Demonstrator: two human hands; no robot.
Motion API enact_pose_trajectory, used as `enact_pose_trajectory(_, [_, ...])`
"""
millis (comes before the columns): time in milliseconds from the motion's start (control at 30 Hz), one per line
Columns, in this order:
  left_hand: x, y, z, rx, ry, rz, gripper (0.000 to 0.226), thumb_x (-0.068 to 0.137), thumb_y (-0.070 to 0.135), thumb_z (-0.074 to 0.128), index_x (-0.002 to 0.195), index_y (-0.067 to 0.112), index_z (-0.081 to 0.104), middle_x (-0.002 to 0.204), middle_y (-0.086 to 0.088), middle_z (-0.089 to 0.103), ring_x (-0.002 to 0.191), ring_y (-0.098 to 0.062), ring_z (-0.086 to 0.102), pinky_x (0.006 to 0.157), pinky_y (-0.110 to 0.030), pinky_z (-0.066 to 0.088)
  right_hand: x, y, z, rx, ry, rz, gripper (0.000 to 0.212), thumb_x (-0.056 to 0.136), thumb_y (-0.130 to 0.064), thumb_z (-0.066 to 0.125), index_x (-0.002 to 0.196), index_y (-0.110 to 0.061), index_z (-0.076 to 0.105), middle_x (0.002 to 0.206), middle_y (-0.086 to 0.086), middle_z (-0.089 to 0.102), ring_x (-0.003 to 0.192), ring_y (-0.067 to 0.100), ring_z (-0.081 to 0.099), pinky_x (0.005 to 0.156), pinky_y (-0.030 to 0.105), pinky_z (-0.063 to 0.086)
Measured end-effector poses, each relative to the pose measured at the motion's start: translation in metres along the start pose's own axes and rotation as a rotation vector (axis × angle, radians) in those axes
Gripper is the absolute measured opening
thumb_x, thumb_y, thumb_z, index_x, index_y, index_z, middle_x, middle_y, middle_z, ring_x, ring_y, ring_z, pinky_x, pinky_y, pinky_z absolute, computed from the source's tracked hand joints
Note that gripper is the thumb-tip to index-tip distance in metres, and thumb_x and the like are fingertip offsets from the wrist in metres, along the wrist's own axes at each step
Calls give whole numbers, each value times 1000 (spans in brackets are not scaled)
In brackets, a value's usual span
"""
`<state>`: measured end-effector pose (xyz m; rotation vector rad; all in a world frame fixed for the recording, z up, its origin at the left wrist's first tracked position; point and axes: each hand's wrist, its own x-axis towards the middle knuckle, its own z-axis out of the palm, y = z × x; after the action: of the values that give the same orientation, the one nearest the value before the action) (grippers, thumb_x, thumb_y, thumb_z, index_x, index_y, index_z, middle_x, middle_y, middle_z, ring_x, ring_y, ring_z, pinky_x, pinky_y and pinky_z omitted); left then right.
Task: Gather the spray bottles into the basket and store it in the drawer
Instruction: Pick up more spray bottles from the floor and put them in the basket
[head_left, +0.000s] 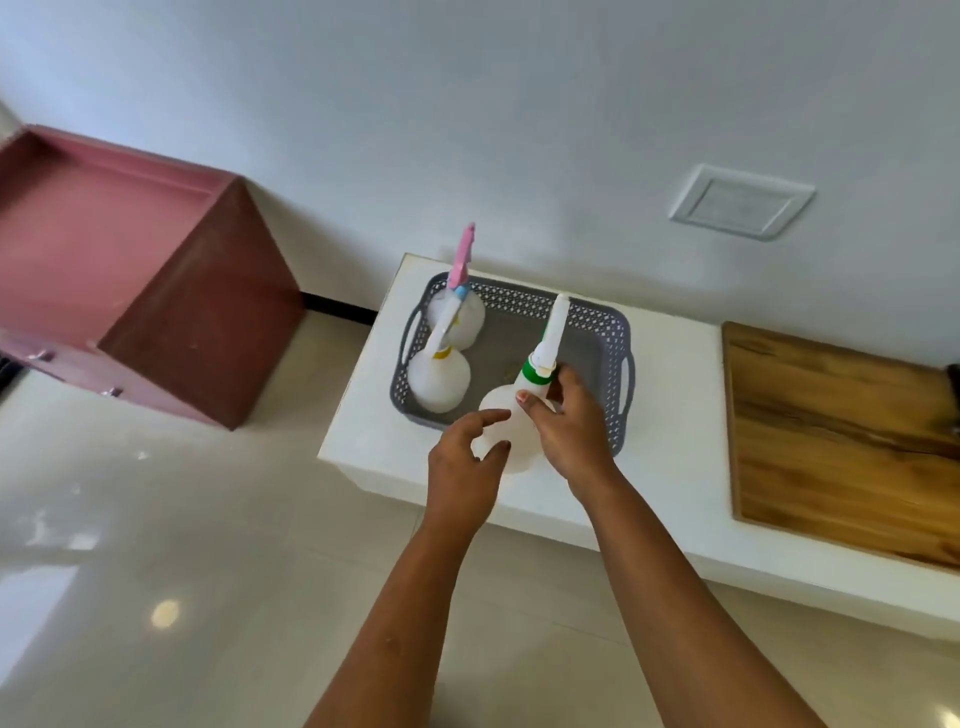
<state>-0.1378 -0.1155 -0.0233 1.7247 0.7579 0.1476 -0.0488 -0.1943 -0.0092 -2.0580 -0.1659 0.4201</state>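
Right hand (571, 431) grip clenched round green-collared spray bottle (506, 415); left hand (464, 467) grip released, fingertips touching it

wooden board (841, 441), wall plate (742, 201), white counter (675, 415)

We see a grey basket (597, 332) with little holes in its sides and a handle at each end. Two white spray bottles stand up in its left part: one with a pink top (457, 317) at the back, one with a yellow ring (439, 379) in front. A third bottle with a green ring (511, 421) is at the front rim, tilted.
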Motion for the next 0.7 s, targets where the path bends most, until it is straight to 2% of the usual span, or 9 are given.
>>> enact_pose_trajectory(67, [16, 0, 4, 5, -22, 4, 33, 88, 11, 60, 116, 28, 62, 123, 7, 60, 106, -4, 50, 76, -6, 36, 14, 1, 2, 1, 10, 12, 39, 90, -21, 61, 127, -17, 49, 120, 1, 60, 102, 13, 52, 91, 35, 48])
enact_pose_trajectory(167, [42, 1, 6, -28, -69, -43, 34, 87, 8, 59, 115, 26, 63, 118, 5, 62, 101, -6, 54, 71, -4, 39, 35, 1, 7, -9, 23, 53, 39, 90, -18, 60, 128, -17, 49, 124, 3, 60, 105, 16, 53, 88, 29, 43])
enact_pose_trajectory(233, [56, 1, 5, -80, -114, -89, 36, 87, 5, 58, 117, 24, 62, 118, 3, 62, 103, -9, 57, 76, -8, 43, 47, 1, 12, -24, 19, 78, 41, 90, -17, 59, 129, -17, 48, 126, 4, 59, 109, 18, 53, 88, 28, 40])
enact_pose_trajectory(333, [80, 2, 6, -105, -166, -140, 40, 88, 3, 56, 124, 20, 58, 121, -2, 63, 109, -17, 58, 88, -23, 47, 70, 0, 19, -31, 34, 98, 42, 90, -14, 59, 131, -14, 47, 126, 7, 59, 110, 21, 54, 90, 29, 41])
enact_pose_trajectory(500, [105, 0, 11, -124, -179, -180, 45, 88, 4, 55, 130, 21, 52, 121, -3, 63, 95, -5, 57, 86, -20, 47, 102, 3, 30, -54, 63, 89, 40, 88, -9, 61, 127, -9, 50, 123, 12, 61, 114, 27, 56, 98, 39, 47])
enact_pose_trajectory(700, [119, -6, 20, -123, -181, -231, 55, 89, 6, 53, 140, 23, 42, 136, 7, 51, 111, -7, 50, 95, -25, 44, 137, 7, 43, -97, 101, 22, 39, 86, -4, 63, 123, -4, 54, 120, 15, 61, 111, 30, 57, 95, 39, 47])
